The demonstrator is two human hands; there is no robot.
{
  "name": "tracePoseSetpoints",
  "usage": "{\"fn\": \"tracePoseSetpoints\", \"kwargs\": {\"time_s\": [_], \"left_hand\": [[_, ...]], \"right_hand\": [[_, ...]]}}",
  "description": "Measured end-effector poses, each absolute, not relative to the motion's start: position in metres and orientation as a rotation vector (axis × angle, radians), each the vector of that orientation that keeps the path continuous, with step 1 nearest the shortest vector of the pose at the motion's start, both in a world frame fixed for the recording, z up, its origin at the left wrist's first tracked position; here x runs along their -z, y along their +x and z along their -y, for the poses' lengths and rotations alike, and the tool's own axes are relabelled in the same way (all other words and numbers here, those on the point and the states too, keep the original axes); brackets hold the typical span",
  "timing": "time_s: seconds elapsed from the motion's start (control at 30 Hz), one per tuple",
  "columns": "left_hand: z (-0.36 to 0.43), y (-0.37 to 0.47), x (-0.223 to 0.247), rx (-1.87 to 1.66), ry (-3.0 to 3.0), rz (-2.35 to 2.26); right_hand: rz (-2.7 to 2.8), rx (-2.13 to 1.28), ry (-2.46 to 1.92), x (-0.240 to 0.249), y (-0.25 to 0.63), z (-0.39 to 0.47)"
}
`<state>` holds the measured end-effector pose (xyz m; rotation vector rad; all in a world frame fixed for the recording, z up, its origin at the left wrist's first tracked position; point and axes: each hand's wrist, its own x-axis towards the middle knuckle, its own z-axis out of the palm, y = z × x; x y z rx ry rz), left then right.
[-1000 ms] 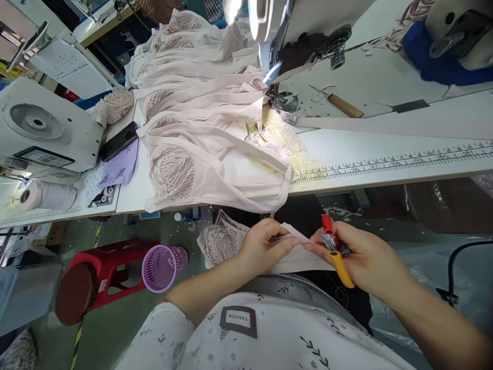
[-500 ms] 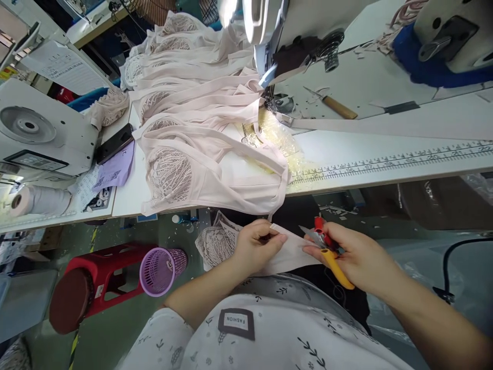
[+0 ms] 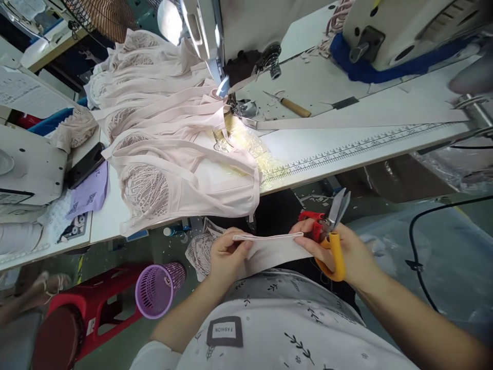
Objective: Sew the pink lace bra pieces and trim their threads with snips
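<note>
Pale cloth [image 3: 273,253], just in front of surface [image 3: 327,143], looks soft, light, prob floppy; best held at edge ends. L hand [image 3: 226,259] pinches one, R hand [image 3: 356,257] the other w/ scissors [image 3: 338,208]

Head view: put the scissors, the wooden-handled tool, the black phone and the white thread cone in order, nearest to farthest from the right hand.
1. Scissors: held in the right hand.
2. Wooden-handled tool: ahead, beyond the ruler markings.
3. Black phone: well left.
4. White thread cone: farthest left, at the picture's edge.
</note>
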<state>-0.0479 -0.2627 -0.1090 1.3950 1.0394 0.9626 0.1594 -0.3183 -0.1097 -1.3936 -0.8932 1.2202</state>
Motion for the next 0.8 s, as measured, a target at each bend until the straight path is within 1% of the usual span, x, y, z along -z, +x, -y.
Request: {"fn": "tracePoseSetpoints", "kwargs": {"time_s": [0.1,0.17,0.3,0.37,0.5,0.6,0.67,0.8], "left_hand": [[0.267,-0.048,0.113,-0.996,1.327,-1.020],[0.267,-0.051,0.115,-0.957,1.235,-1.013],[0.253,-0.071,0.104,-0.628,1.144,-0.896],[0.241,-0.079,0.088,-0.472,1.293,-0.776],[0.228,-0.068,0.053,-0.276,1.920,-0.707],[0.228,-0.045,0.046,-0.095,2.170,-0.708],[0.229,-0.036,0.050,-0.062,2.140,-0.682],[0.227,-0.037,0.063,-0.191,1.783,-0.760]], "right_hand": [[0.868,-1.167,-1.397,0.107,0.154,0.318],[0.892,-1.139,-1.390,0.106,0.152,0.317],[1.037,-1.136,-1.444,0.103,0.152,0.317],[1.133,-1.150,-1.509,0.101,0.153,0.317],[1.280,-1.218,-1.554,0.093,0.150,0.315],[1.346,-1.262,-1.541,0.088,0.146,0.313],[1.351,-1.254,-1.540,0.087,0.146,0.313],[1.276,-1.227,-1.510,0.089,0.147,0.313]]}}
